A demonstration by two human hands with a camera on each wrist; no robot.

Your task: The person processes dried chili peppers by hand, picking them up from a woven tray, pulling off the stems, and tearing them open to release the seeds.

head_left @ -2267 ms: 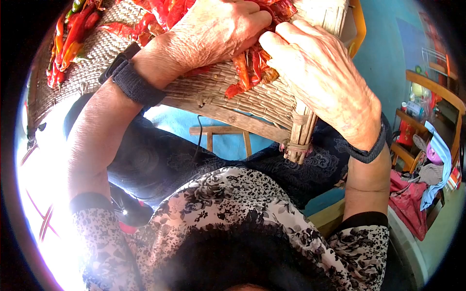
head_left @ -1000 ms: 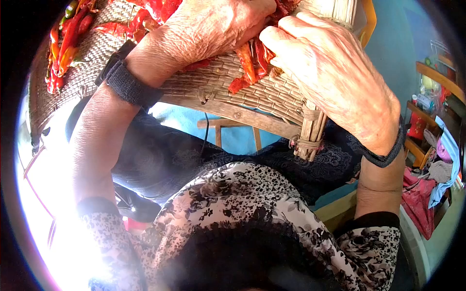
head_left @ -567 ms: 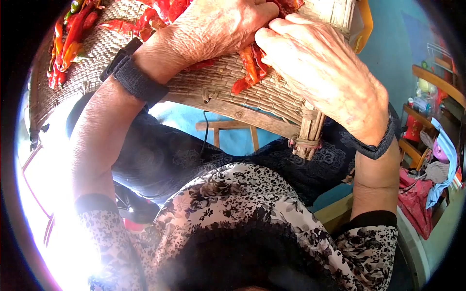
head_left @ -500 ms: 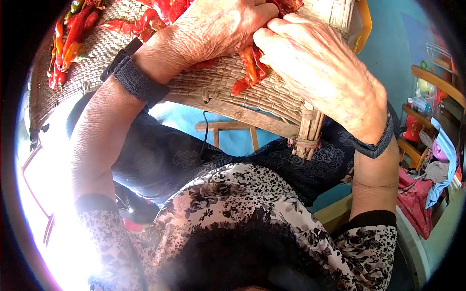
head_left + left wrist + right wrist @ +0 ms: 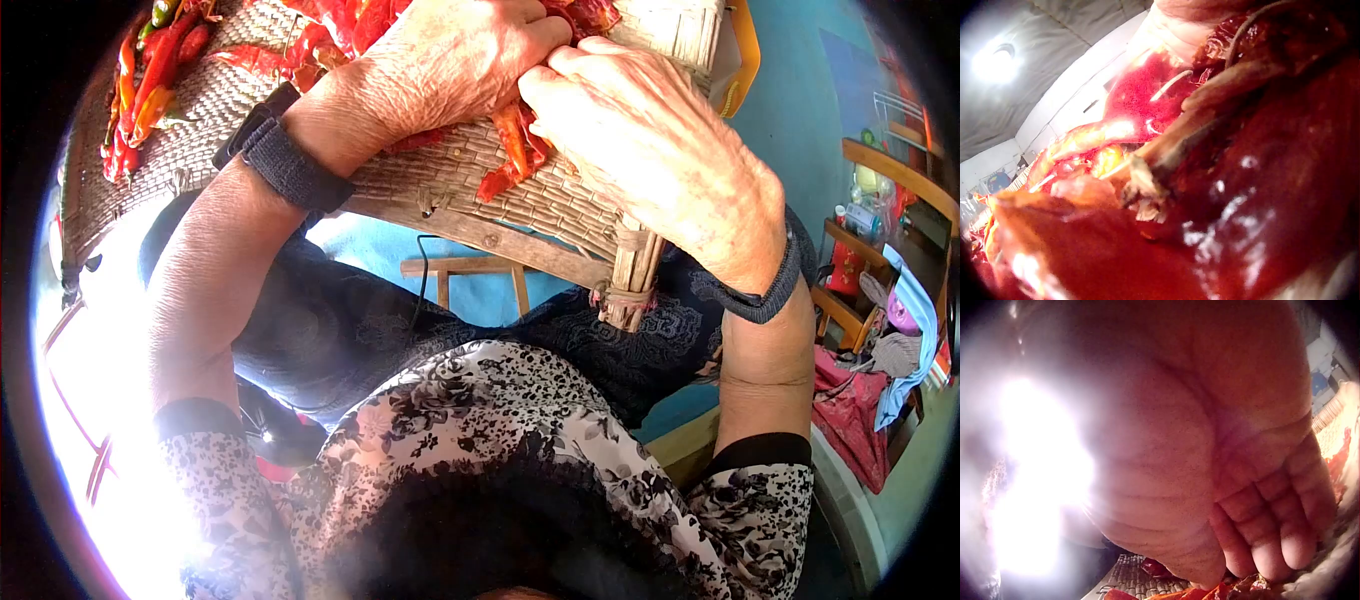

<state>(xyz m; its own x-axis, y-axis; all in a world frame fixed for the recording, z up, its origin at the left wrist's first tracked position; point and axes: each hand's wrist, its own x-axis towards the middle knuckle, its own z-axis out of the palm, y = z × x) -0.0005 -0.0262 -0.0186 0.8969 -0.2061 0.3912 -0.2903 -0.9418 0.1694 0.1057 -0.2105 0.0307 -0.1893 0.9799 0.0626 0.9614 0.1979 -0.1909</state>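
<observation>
In the head view my left hand is bent over dried red chilies at the top of a woven tray. My right hand meets it from the right, knuckles almost touching the left hand's fingers. Below the two hands hangs a wrinkled red chili. A glossy dark red chili with a pale stem fills the left wrist view, beneath the left palm. In the right wrist view the fingers curl down, with fingertips and thumb on red chili bits. The left fingertips are hidden.
More dried chilies lie left of the hands. Fresher red, orange and green ones sit at the tray's left. The tray's wooden frame and tied corner overhang the person's knees. A wooden chair stands at the right.
My right hand has shifted slightly left, closer to the left hand, which stays nearly in place. An orange chili piece beside the hanging red one is no longer visible.
</observation>
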